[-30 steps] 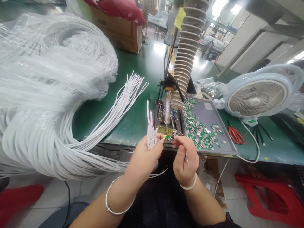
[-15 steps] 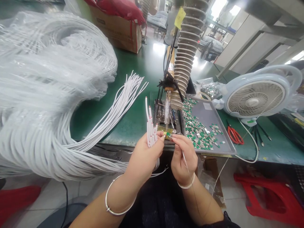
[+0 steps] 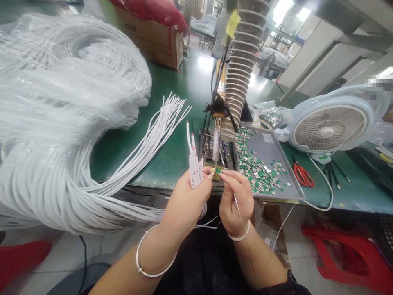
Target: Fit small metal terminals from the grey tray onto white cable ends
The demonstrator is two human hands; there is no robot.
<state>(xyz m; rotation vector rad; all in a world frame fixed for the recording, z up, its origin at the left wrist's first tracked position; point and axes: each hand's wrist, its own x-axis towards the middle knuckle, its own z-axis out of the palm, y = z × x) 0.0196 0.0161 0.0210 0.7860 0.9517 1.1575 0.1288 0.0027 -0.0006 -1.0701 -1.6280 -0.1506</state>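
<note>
Watching from a distance, I see a soldering iron (image 3: 216, 139) pointing down over the edge of a green table (image 3: 132, 151), with the person's two hands nearly meeting just below its tip. The left hand (image 3: 188, 196), below and left of the iron, is wrapped around a bunch of white cables (image 3: 195, 169), their reddish ends standing up beside it. A small green board (image 3: 217, 171) lies directly beneath the iron's tip, between the two sets of fingertips; whether the tip touches it, I cannot tell. The right hand (image 3: 236, 196), below and right of the iron, pinches a thin wire (image 3: 238, 207) that trails down past the wrist. Right of the iron, a gray tray (image 3: 265, 152) bears scattered green-and-silver pieces (image 3: 260, 179), with a red-handled tool (image 3: 303, 176) and a pale blue fan (image 3: 331, 127) farther out. A ribbed hose (image 3: 242, 61) descends just behind the iron. Well to the iron's left, I see a large plastic-wrapped coil (image 3: 76, 82) spilling over the table's edge.
</note>
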